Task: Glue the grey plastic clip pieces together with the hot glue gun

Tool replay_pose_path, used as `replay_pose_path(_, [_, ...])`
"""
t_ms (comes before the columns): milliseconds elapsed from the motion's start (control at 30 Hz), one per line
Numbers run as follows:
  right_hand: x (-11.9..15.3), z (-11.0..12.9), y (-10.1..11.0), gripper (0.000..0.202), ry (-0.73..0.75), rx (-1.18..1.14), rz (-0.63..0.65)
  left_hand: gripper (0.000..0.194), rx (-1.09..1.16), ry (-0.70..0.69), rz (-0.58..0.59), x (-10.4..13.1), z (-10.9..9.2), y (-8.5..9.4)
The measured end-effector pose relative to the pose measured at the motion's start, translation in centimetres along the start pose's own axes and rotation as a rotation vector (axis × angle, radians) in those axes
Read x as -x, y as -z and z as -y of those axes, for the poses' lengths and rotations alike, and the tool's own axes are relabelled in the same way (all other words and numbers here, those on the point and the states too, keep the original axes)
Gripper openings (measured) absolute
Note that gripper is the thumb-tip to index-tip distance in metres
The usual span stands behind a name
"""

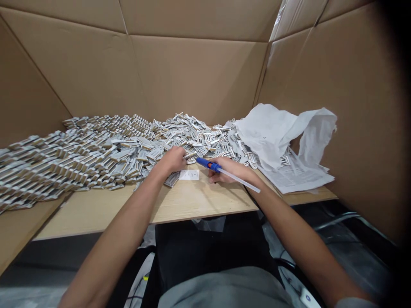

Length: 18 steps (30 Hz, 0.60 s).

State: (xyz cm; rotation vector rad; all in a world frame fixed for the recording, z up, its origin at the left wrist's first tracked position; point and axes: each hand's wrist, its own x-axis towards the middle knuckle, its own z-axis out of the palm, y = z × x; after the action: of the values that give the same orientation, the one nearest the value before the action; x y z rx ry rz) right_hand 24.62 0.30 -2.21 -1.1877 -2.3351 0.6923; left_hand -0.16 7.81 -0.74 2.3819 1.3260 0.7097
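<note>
Glue gun [206, 163] over bench [199, 201] | right hand [229, 170]: fingers wrapped round it, nose toward 10 o'clock, stick [240, 179] toward 4 | left hand [174, 159]: fingers curled at pieces [154, 153], pinch unclear | slip [189, 174] at 8, sheet [266, 128] at 2 | judged: gun aimed near pieces; calls for steady nose

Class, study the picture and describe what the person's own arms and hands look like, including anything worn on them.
Both the left hand and the right hand are without gloves, and the forearms are uncovered. No watch or bracelet shows. A grey sleeve edge appears near the right elbow; no left sleeve is in view.
</note>
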Motion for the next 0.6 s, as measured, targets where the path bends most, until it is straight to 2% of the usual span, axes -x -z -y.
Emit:
replay_pose_path(133, [0.0,-0.1,0.5,0.008,0.041,-0.063,-0.017,0.028,-0.184,-0.007,-0.029,-0.1,-0.1,0.2])
replay_pose_path(233, [-0.1,-0.1,1.0,0.008,0.041,-0.091,-0.160,0.025,-0.125,-0.012,-0.122,-0.1,-0.5,0.4])
replay_pose_path(333, [-0.3,-0.1,1.1,0.009,-0.018,-0.179,-0.310,0.018,0.059,0.014,-0.184,0.1,-1.3,0.8])
replay_pose_path(433, [-0.3,-0.1,1.3,0.011,-0.022,-0.230,-0.384,0.019,0.292,-0.010,-0.181,0.4,-2.3,1.2])
replay_pose_path(500, [-0.3,0.0,1.4,0.014,-0.027,-0.240,-0.439,0.020,0.440,-0.011,-0.139,0.6,-2.8,1.3])
replay_pose_path(600, [-0.3,0.0,1.3,0.024,-0.049,-0.255,-0.495,0.019,0.666,-0.006,-0.016,0.8,-3.0,0.9])
